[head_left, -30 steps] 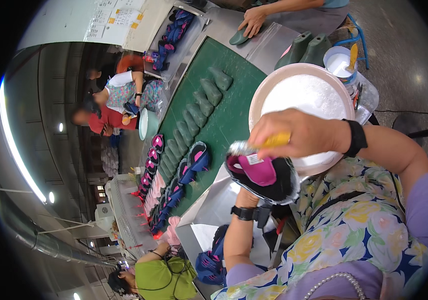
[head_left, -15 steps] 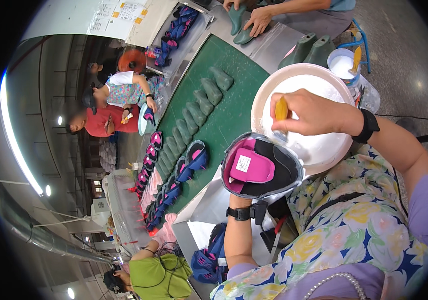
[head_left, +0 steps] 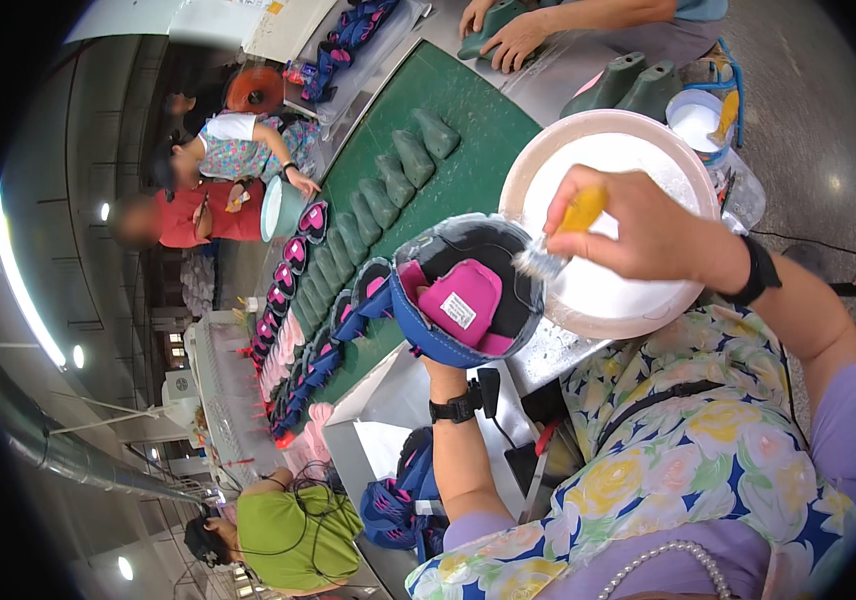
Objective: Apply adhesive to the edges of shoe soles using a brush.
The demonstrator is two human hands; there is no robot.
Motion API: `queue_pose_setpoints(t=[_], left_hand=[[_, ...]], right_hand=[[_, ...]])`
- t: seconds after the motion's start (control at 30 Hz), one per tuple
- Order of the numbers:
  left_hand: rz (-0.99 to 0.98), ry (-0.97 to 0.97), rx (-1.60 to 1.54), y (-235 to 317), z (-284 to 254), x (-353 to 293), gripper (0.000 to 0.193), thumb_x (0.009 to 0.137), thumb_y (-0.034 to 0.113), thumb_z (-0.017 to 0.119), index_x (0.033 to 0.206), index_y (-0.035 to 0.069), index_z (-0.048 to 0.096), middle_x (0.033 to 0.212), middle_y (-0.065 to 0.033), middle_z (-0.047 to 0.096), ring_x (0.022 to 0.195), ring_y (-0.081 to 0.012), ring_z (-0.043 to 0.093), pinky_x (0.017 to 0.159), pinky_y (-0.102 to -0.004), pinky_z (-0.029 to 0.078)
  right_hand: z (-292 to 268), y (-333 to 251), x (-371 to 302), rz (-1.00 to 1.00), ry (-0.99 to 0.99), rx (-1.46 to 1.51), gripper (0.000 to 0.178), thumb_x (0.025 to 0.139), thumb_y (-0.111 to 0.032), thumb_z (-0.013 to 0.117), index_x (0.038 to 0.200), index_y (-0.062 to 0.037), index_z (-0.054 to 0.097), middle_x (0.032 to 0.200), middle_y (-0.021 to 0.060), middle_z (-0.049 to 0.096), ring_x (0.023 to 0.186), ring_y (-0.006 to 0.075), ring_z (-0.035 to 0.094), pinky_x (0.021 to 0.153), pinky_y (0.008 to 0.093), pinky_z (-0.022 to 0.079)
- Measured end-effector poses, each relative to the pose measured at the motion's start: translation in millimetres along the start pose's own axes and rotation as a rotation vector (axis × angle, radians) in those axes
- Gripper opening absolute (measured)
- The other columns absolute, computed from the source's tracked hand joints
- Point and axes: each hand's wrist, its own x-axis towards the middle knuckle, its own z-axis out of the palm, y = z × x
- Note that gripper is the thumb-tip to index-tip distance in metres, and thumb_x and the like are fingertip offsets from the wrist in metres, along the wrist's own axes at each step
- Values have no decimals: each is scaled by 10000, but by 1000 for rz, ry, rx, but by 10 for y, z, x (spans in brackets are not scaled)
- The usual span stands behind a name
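A blue shoe upper (head_left: 473, 285) with a dark lining and pink tongue is held up in front of me, its opening facing up. My left hand (head_left: 441, 372) grips it from beneath; the shoe hides most of the fingers. My right hand (head_left: 638, 225) is closed round the yellow handle of a brush (head_left: 583, 210). The whitened bristles meet the upper's right rim. Beneath my right hand stands a pale pink basin (head_left: 705, 190) of white liquid.
Green shoe lasts (head_left: 378, 202) line a green work surface (head_left: 468, 115), beside rows of blue and pink uppers (head_left: 320, 365). A co-worker's hands (head_left: 518, 42) hold a green last at the top. A small bucket (head_left: 696, 118) stands at right. More uppers (head_left: 398, 500) lie near my left forearm.
The shoe upper has moved left and up and turned, showing more of its blue outer side. My right hand has shifted slightly right, the brush now against the rim.
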Motion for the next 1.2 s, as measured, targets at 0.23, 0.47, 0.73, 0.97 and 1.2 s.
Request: queue_pose_setpoints(t=[0.23,0.47,0.73,0.97,1.2], left_hand=[[-41,62,-26,-80,-173,-40,431,962,62,509,1382,69,416,1272,-123,572,1058,-262,637,822,-375,565],[-171,226,6,-363,-814,237,440,956,34,504,1384,77,408,1253,-118,582,1031,-258,650,783,-365,586],[-273,191,-63,-1025,-1652,1120,512,917,-57,428,1398,113,374,1224,-144,591,976,-266,662,769,-380,597],[-252,752,850,-1187,-2405,1095,686,844,27,525,1498,13,319,1297,-214,578,1186,-290,572,1043,-338,405],[-551,502,1197,-180,-3897,-1068,989,721,547,780,1479,37,398,1416,-277,505,1338,-394,476,1088,-438,401]], right_hand=[[342,63,2,-22,-201,55,212,898,-206,696,969,-50,572,808,122,661,775,299,682,708,369,523],[-95,271,96,47,102,-80,138,877,-106,706,912,-29,597,837,81,667,785,183,643,750,309,497],[-416,317,-274,388,94,-9,132,883,-36,667,982,-44,579,946,41,628,916,125,608,858,269,469],[-440,392,-391,448,-1,-49,108,904,-14,633,992,-26,573,985,42,590,930,112,587,867,242,457],[-396,567,-350,444,-98,-21,63,963,-54,582,1023,-38,571,1001,34,566,939,102,561,851,235,446]])
